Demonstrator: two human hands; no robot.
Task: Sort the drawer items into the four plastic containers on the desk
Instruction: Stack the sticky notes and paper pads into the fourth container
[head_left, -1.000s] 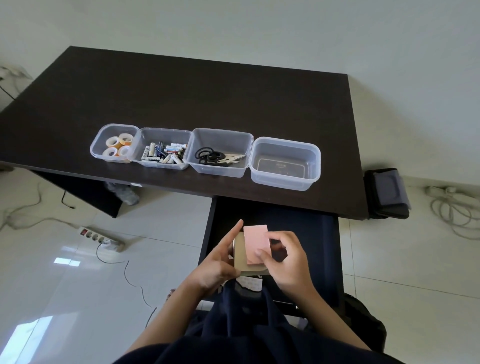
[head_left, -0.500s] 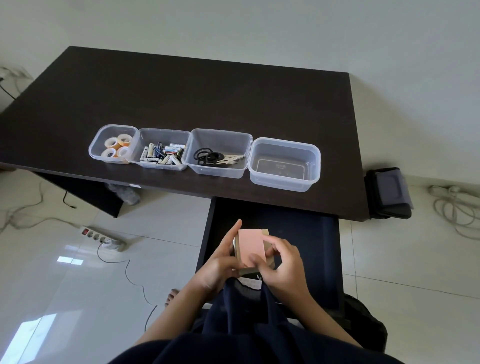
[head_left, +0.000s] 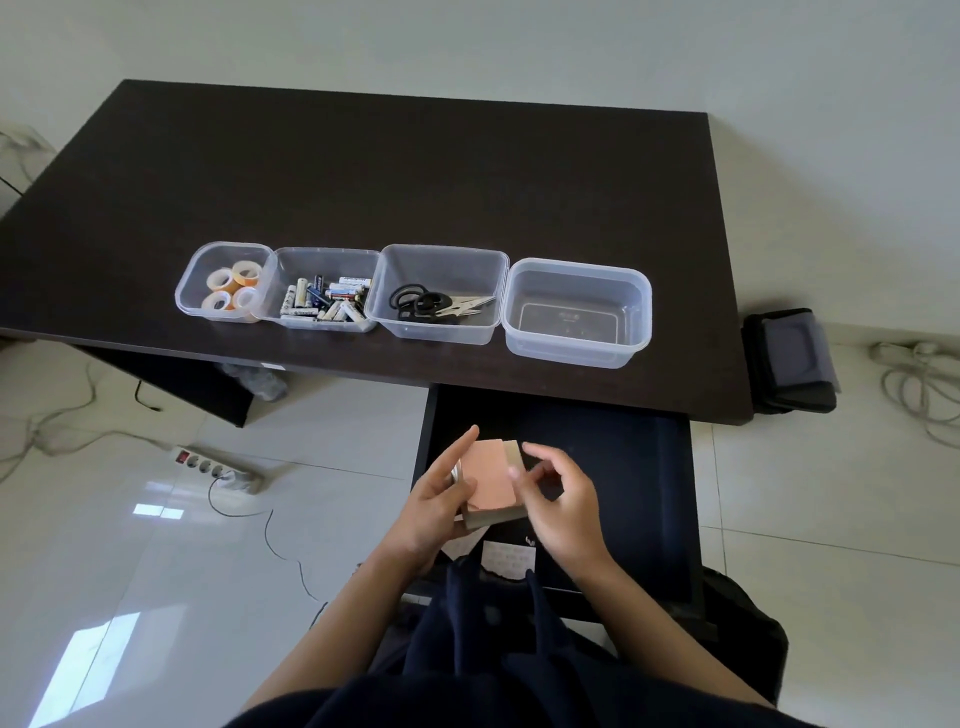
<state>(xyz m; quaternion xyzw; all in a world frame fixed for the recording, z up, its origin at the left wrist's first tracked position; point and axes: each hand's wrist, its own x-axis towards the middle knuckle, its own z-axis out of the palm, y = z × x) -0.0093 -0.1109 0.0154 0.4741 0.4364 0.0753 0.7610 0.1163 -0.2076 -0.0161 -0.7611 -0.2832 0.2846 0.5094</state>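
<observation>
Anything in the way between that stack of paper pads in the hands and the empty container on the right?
Nothing visible. The paper pads, held in the left hand over the open drawer, have open air and bare desk up to the empty container.

Left of my surface (head_left: 395, 171), a white power strip (head_left: 215, 467) lies on the tiled floor (head_left: 156, 545) with a black cord (head_left: 270, 535) trailing. Right of the surface sit a dark bag (head_left: 792, 358) and coiled pale cables (head_left: 919, 384).
</observation>
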